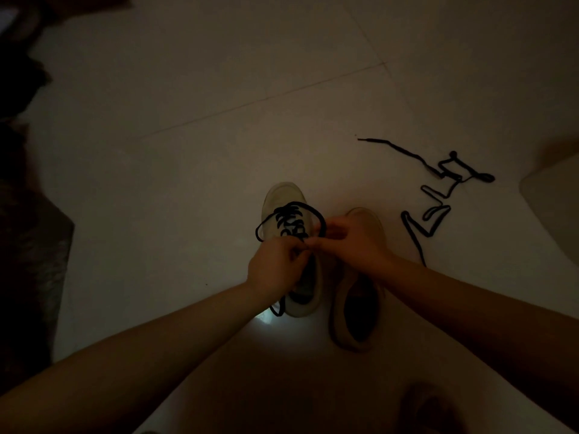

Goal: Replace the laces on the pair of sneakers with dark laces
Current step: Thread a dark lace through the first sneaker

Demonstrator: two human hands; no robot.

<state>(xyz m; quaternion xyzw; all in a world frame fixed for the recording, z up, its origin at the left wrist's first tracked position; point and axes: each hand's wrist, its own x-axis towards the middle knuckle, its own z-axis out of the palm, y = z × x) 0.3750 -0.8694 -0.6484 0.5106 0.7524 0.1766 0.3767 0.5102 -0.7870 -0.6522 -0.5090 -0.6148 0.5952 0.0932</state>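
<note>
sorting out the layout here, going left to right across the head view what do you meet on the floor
Dark heap at the left edge → sneaker laced in dark → second sneaker, no lace seen → loose dark lace → pale object at the right edge.

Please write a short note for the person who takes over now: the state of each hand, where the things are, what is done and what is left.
Left hand and right hand: both pinch the dark lace at the top of the left sneaker, apparently tying it.
Left sneaker: already laced dark, loops showing.
Right sneaker: beside it on the floor; no lace visible on it.
Spare dark lace: loose on the floor, to the right.
Left to do: finish the knot, then lace the right sneaker.
</note>
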